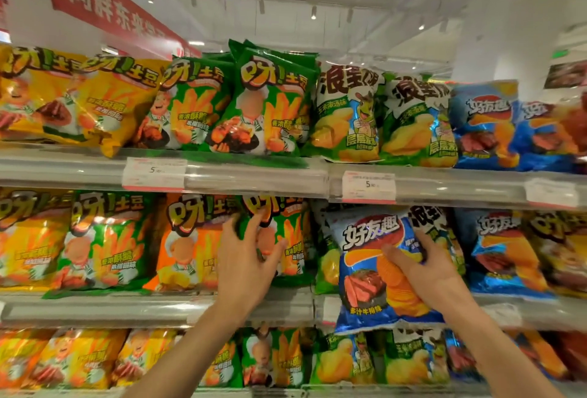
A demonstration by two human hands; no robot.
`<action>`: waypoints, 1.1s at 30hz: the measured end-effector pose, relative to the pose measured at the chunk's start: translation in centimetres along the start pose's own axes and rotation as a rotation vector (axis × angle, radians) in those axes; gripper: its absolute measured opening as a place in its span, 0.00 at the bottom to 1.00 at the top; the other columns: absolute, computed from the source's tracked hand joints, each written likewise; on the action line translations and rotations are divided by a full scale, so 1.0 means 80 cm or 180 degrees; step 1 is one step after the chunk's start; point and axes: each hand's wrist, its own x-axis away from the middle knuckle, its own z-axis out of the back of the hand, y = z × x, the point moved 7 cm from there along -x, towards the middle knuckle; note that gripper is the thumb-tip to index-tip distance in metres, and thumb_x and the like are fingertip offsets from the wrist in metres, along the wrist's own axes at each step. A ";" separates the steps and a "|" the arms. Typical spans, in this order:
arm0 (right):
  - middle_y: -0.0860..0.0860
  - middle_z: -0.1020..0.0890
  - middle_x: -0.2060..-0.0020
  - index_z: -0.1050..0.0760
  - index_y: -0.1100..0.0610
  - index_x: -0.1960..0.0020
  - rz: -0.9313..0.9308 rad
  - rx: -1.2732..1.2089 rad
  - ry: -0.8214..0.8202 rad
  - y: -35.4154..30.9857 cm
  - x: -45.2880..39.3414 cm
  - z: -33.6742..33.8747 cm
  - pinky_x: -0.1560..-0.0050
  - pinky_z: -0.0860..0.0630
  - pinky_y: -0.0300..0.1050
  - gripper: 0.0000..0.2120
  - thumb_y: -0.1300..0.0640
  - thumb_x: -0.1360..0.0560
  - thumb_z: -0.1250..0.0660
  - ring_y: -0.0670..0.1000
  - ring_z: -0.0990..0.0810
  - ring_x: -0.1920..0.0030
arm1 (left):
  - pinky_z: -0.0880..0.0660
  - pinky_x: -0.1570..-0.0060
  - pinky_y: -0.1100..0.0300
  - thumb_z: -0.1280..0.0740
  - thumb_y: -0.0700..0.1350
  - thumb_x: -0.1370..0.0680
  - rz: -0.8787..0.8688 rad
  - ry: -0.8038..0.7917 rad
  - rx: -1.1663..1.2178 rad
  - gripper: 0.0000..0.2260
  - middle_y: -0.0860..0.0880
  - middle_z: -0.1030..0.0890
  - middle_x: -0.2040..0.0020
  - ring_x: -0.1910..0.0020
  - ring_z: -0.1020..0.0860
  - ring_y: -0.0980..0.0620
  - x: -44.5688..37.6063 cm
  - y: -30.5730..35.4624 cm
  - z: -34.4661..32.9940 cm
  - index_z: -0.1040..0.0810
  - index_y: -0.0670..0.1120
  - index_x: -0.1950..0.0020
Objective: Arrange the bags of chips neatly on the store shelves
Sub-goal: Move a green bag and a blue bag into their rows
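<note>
**Chip bags being handled on the middle shelf**

Chip bags are filling three shelves, standing upright in rows behind clear front rails. A blue chip bag (378, 267) with a steak picture is being held out in front of the middle shelf (104, 307), its bottom edge hanging down past the shelf's front edge. The right hand (425, 273) is gripping it from the right side, thumb pressing across the front and the fingers curling round the bag's right edge, partly hidden behind it. Just to the left, a green chip bag (279, 238) is standing on the middle shelf near its centre, leaning slightly forward. The left hand (246, 257) is reaching up to it, fingers spread apart and lying against the bag's left edge and front; whether they are actually closing on it is hard to tell.

An orange chip bag (187, 242) is standing just beside the green one on its left, touching it. Behind the blue bag, a white-and-green bag (435, 222) is peeking out. On the top shelf (254, 175), yellow bags (73, 102) are sitting toward the left end, green bags (260, 102) in the middle, and blue bags (486, 124) toward the right end. White price tags (154, 173) are clipped to the top shelf's front edge. A red banner (104, 0) is hanging above at the upper left.
</note>
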 end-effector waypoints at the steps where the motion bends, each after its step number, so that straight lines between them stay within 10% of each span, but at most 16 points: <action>1: 0.52 0.28 0.30 0.39 0.54 0.23 0.0001 0.0004 -0.0015 0.003 0.001 0.002 0.34 0.31 0.49 0.38 0.43 0.27 0.28 0.56 0.28 0.32 | 0.27 0.37 0.42 0.35 0.64 0.24 -0.0016 0.0001 -0.0177 0.28 0.37 0.34 0.29 0.30 0.32 0.36 0.000 0.000 -0.008 0.35 0.58 0.26; 14: 0.49 0.27 0.41 0.37 0.57 0.25 -0.0001 -0.0243 -0.0092 0.007 0.004 -0.010 0.42 0.32 0.44 0.34 0.46 0.25 0.30 0.49 0.29 0.42 | 0.38 0.29 0.41 0.40 0.64 0.22 -0.0262 -0.0107 -0.0400 0.28 0.37 0.43 0.21 0.21 0.45 0.38 0.024 0.000 -0.004 0.37 0.58 0.23; 19: 0.48 0.25 0.41 0.37 0.55 0.25 -0.0105 -0.0527 -0.0116 0.015 0.007 -0.020 0.44 0.33 0.42 0.32 0.46 0.24 0.30 0.48 0.27 0.44 | 0.28 0.36 0.48 0.36 0.54 0.21 -0.0456 0.0382 0.0183 0.20 0.45 0.33 0.31 0.32 0.33 0.48 0.040 0.024 0.028 0.27 0.48 0.30; 23: 0.39 0.25 0.51 0.32 0.48 0.36 -0.0290 -0.0660 -0.0133 0.024 0.010 -0.015 0.48 0.29 0.42 0.20 0.47 0.24 0.30 0.40 0.26 0.55 | 0.23 0.49 0.55 0.36 0.58 0.20 -0.0451 -0.0325 0.0760 0.17 0.57 0.26 0.43 0.46 0.25 0.59 0.057 0.066 0.001 0.29 0.56 0.34; 27: 0.37 0.30 0.57 0.34 0.46 0.34 -0.0353 -0.0723 -0.0195 0.042 0.004 0.018 0.47 0.28 0.44 0.23 0.45 0.25 0.29 0.42 0.28 0.57 | 0.22 0.48 0.63 0.37 0.66 0.24 -0.0046 -0.1206 0.1317 0.26 0.62 0.31 0.33 0.41 0.27 0.67 0.075 0.119 -0.061 0.37 0.66 0.27; 33: 0.43 0.31 0.34 0.42 0.48 0.22 -0.0109 -0.0719 -0.0297 0.094 -0.038 0.110 0.38 0.29 0.48 0.43 0.35 0.30 0.28 0.47 0.29 0.36 | 0.22 0.38 0.56 0.34 0.66 0.28 0.0257 -0.1672 0.2079 0.30 0.65 0.33 0.27 0.31 0.28 0.61 0.094 0.223 -0.152 0.41 0.73 0.27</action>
